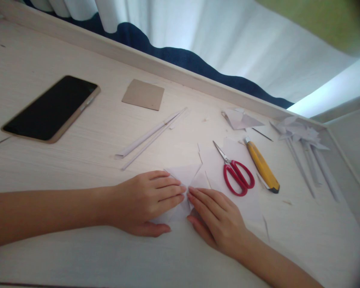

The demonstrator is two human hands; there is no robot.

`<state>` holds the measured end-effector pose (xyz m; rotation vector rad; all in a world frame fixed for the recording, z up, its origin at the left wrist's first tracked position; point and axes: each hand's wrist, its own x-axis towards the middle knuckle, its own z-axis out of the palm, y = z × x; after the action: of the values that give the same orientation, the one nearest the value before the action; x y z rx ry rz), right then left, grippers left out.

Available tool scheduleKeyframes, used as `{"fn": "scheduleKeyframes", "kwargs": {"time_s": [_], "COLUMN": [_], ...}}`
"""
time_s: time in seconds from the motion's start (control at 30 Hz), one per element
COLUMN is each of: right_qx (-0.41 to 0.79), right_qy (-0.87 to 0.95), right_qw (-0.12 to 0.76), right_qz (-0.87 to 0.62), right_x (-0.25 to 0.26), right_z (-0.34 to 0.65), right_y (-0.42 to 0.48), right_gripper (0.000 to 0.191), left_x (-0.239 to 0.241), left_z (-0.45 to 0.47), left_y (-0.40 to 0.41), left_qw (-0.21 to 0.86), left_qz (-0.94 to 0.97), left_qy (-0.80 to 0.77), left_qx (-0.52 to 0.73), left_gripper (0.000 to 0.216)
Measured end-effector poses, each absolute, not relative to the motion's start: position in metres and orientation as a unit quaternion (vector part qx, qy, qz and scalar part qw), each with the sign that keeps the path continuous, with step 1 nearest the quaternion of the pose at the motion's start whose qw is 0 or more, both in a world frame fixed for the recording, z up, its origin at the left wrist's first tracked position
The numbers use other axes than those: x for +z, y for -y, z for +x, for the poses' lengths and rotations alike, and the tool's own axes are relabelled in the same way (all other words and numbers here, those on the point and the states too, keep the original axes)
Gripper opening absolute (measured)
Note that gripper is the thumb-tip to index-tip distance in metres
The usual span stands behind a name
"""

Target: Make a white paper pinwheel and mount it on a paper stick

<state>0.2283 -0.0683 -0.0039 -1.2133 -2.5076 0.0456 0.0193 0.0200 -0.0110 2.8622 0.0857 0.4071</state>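
A white sheet of paper with cut or folded triangular flaps [183, 173] lies on the table under both hands, partly hidden. My left hand [156, 196] rests flat on its left side, fingers stretched out and thumb apart. From the right, my right hand [217, 212] touches the paper near its middle. Those fingertips almost meet the left ones, and the thumb stays below, apart from the fingers. Scissors with red handles [238, 176] lie right of the hands on another white sheet [249, 204]. Beside them is a yellow utility knife [262, 166].
A phone [52, 108] lies at the left. Behind the hands are a beige card [144, 95] and rolled paper sticks [150, 136]. Folded paper [243, 119] and several paper pinwheels on sticks [303, 136] lie at the right. A raised ledge [180, 80] borders the table before a curtain [213, 40].
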Motion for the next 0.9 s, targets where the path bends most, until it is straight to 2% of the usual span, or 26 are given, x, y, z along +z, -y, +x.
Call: {"fn": "scheduleKeyframes", "kwargs": {"time_s": [0.1,0.33,0.9], "right_qx": [0.02,0.005,-0.008], "right_qy": [0.885,0.876,0.875], "right_qw": [0.185,0.205,0.199], "right_qz": [-0.426,-0.437,-0.442], "right_x": [-0.003,-0.0029,-0.0011], "right_z": [0.2282,0.2269,0.224], "right_y": [0.0683,0.0702,0.0709], "right_gripper": [0.031,0.044,0.041], "left_x": [-0.0109,-0.0123,-0.0111], "left_z": [0.0191,0.0192,0.0222], "left_y": [-0.02,-0.0196,-0.0187], "left_qw": [0.125,0.129,0.102], "left_qz": [0.983,0.984,0.987], "left_qy": [-0.031,-0.033,-0.009], "left_qx": [0.132,0.116,0.127], "left_gripper": [0.049,0.052,0.055]}}
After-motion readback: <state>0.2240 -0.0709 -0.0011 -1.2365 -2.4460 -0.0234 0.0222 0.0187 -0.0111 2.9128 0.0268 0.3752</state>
